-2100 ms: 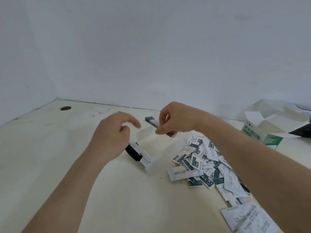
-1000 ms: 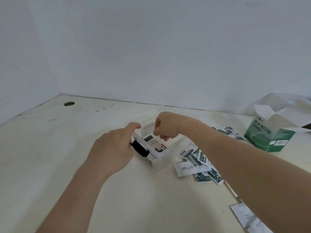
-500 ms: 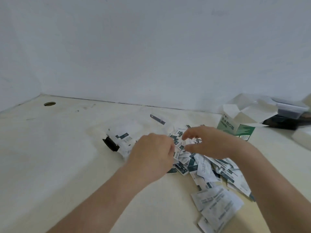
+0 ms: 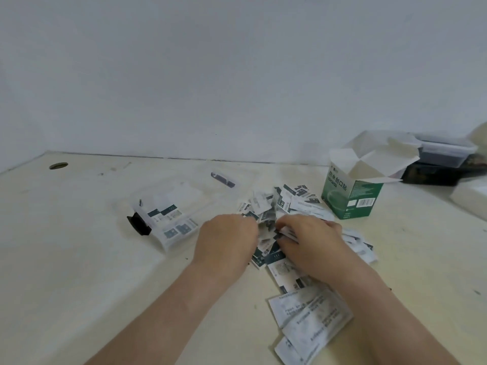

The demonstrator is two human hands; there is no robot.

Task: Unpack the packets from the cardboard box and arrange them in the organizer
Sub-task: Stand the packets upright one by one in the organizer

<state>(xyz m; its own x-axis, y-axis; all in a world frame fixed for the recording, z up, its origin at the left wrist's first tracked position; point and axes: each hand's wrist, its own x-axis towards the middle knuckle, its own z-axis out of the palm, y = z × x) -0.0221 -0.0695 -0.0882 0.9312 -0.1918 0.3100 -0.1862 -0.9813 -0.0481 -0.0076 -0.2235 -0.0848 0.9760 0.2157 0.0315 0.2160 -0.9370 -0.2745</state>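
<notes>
A loose pile of white-and-dark-green packets [image 4: 287, 204] lies on the table between the two hands and the open green cardboard box [image 4: 350, 198]. My left hand [image 4: 226, 241] sits on the pile's left edge, knuckles up, with its fingertips hidden among the packets. My right hand [image 4: 308, 241] is beside it on the pile, thumb and fingers pinching a few packets. The clear plastic organizer [image 4: 171, 217] with a black latch [image 4: 138, 224] lies left of the hands and holds several packets.
More white packets [image 4: 308, 320] lie near the front by my right forearm. A small clear piece with a dark strip [image 4: 222, 179] rests behind the organizer. Stacked containers [image 4: 445, 154] and a white block [image 4: 471, 198] stand at the far right. A cable hole [image 4: 58, 165] is at the back left.
Both hands left the organizer, where my right hand put a packet down, and moved right to the pile. They now dig into the packets close together.
</notes>
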